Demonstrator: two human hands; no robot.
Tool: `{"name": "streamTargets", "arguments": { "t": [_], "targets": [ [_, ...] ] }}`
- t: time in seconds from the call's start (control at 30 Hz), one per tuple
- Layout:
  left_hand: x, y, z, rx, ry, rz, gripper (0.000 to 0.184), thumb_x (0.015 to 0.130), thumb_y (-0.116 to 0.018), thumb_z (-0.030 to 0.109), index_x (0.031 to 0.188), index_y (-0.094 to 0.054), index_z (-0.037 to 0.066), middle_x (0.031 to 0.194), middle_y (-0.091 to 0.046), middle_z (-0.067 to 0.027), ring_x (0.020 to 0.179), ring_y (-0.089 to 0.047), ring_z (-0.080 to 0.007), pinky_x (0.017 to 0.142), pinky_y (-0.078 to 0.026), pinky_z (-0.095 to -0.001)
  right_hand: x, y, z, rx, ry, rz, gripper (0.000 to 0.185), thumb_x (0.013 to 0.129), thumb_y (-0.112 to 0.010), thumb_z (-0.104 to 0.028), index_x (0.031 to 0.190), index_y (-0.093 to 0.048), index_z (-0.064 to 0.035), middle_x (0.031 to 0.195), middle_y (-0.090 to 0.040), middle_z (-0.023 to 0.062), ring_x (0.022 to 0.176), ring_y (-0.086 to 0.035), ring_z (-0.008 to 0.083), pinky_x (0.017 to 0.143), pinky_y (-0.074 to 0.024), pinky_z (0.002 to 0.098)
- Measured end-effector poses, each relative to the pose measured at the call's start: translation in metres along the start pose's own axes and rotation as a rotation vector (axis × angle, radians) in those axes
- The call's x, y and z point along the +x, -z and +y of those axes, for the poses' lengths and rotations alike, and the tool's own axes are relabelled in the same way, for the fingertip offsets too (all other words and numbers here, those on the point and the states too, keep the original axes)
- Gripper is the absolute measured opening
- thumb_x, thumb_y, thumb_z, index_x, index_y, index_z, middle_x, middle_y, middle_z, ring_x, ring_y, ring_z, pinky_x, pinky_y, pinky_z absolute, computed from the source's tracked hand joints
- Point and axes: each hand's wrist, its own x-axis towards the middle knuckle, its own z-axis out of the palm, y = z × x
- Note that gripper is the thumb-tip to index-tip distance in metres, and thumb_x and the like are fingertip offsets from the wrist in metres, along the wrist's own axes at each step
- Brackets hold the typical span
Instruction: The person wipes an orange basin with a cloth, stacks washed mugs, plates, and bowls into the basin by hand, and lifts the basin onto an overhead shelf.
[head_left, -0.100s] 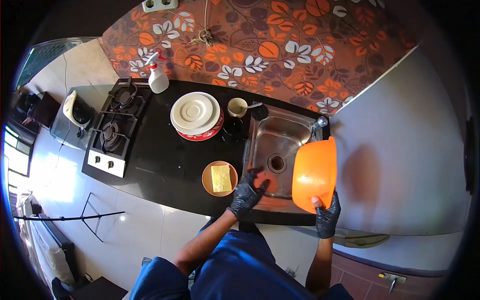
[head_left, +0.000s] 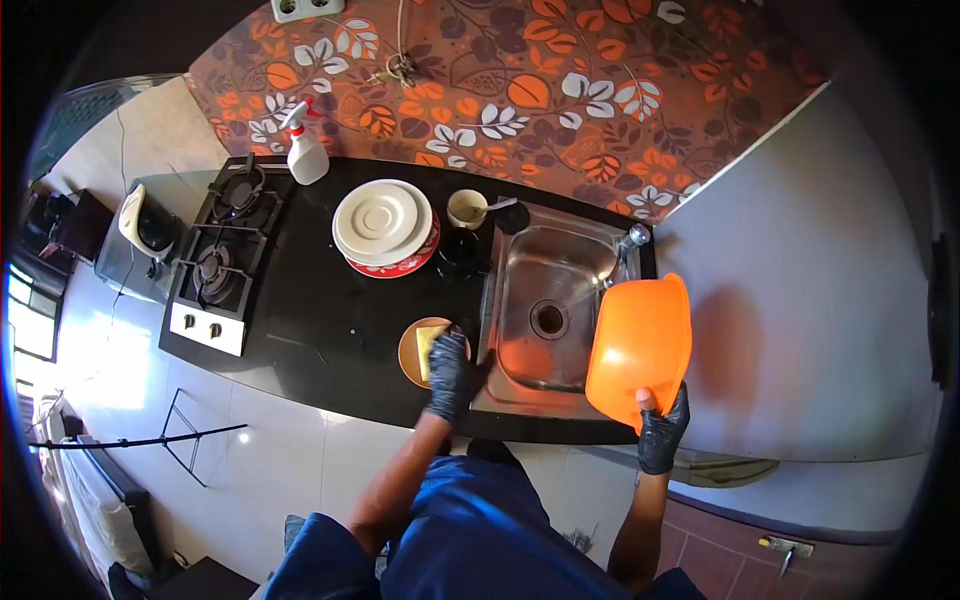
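Note:
An orange plastic basin (head_left: 638, 338) is tilted on its side over the right part of the sink. My right hand (head_left: 664, 430), in a black glove with the thumb tip bare, grips its near rim. A yellow sponge (head_left: 424, 352) lies on a small orange-brown plate (head_left: 409, 372) on the counter. My left hand (head_left: 452, 380), also black-gloved, reaches over the sponge's right side. Its thumb stands apart from the fingers, which partly hide the sponge. Water runs from the tap (head_left: 634, 238) into the steel sink (head_left: 520, 362).
White plates (head_left: 375, 217) are stacked on a red patterned plate (head_left: 405, 264). Beside them stand a pale cup (head_left: 466, 207) holding a spoon and a black mug (head_left: 458, 256). A spray bottle (head_left: 308, 158) stands by the gas hob (head_left: 214, 272). A grey wall (head_left: 800, 300) bounds the right side.
My left hand has moved left from the sink's edge to the sponge. The basin in my right hand has shifted slightly right, and the view has moved a little.

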Motion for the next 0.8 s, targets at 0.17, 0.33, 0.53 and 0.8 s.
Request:
{"name": "streamTargets", "arguments": {
  "t": [0.17,0.33,0.53,0.8],
  "targets": [
    [0.0,0.037,-0.019,0.608,-0.064,0.024,0.094,0.061,-0.074,0.042,0.135,-0.033,0.001,0.128,-0.042,-0.0245,0.108,-0.048,-0.0416,0.082,-0.044,-0.0525,0.002,0.013,0.007,0.168,-0.046,0.046,0.039,0.082,-0.068,-0.015,0.114,-0.052,0.0005,0.1,-0.059,0.0082,0.082,-0.055,0.0185,0.079,-0.0465,0.0265],
    [0.002,0.026,-0.039,0.873,-0.179,-0.03,0.106,0.054,-0.075,0.044,0.139,-0.025,0.004,0.13,-0.035,-0.0276,0.107,-0.044,-0.0424,0.073,-0.042,-0.0589,0.016,0.026,0.027,0.185,-0.036,0.053,0.039,0.081,-0.069,-0.014,0.114,-0.052,0.0006,0.1,-0.06,0.0075,0.082,-0.055,0.0176,0.078,-0.0459,0.0261],
    [0.009,0.025,-0.032,0.854,-0.1,-0.143,0.107,0.054,-0.075,0.047,0.14,-0.027,0.005,0.13,-0.037,-0.0265,0.102,-0.048,-0.0404,0.07,-0.045,-0.0537,0.02,0.053,0.042,0.171,-0.054,0.042,0.039,0.082,-0.069,-0.015,0.114,-0.053,0.0007,0.1,-0.06,0.0072,0.082,-0.055,0.0173,0.078,-0.0456,0.0261],
    [0.018,0.012,-0.032,0.793,-0.036,-0.082,0.11,0.049,-0.076,0.049,0.139,-0.029,0.005,0.12,-0.043,-0.0228,0.096,-0.049,-0.0374,0.066,-0.045,-0.0481,0.023,0.089,0.056,0.222,-0.041,0.073,0.039,0.082,-0.068,-0.014,0.115,-0.053,0.0006,0.102,-0.06,0.0079,0.085,-0.056,0.0176,0.079,-0.0455,0.026]
  ]
}}
